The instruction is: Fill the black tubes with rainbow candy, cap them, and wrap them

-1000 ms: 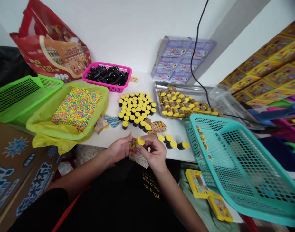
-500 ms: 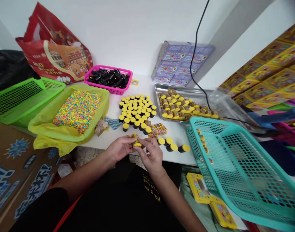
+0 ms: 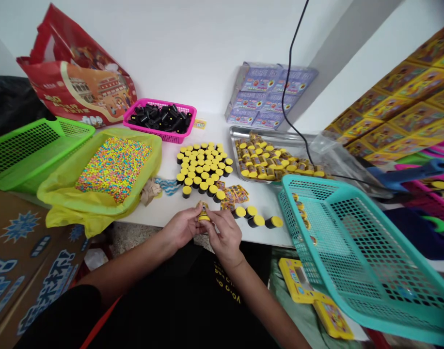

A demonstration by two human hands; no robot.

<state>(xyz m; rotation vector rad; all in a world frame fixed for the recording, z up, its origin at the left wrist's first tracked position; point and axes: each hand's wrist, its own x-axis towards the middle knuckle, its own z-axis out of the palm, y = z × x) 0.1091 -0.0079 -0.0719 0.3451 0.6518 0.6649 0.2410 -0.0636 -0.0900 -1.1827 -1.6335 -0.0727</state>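
Observation:
Between my two hands, over the table's front edge, is a small canister (image 3: 203,212) with a yellow lid and a printed wrap. My left hand (image 3: 183,227) grips it from the left, and my right hand (image 3: 225,232) has its fingers closed on the other side. Just beyond lie printed stickers (image 3: 236,195) in a loose pile. Several black canisters with yellow lids (image 3: 203,165) stand grouped behind them, and a few more canisters (image 3: 256,221) are to the right of my right hand. A metal tray (image 3: 289,137) holds wrapped canisters.
On the left are a yellow-lined basin (image 3: 153,145) of colourful candy beads, a green basket (image 3: 36,169) and a red bag (image 3: 87,92). A pink basket (image 3: 160,137) holds black canisters. A turquoise basket (image 3: 353,203) overhangs the right front; a black cable (image 3: 289,72) hangs behind.
The canister in my hands has turned, showing more of its wrapped side, with the yellow lid towards me. My view has shifted slightly to the right.

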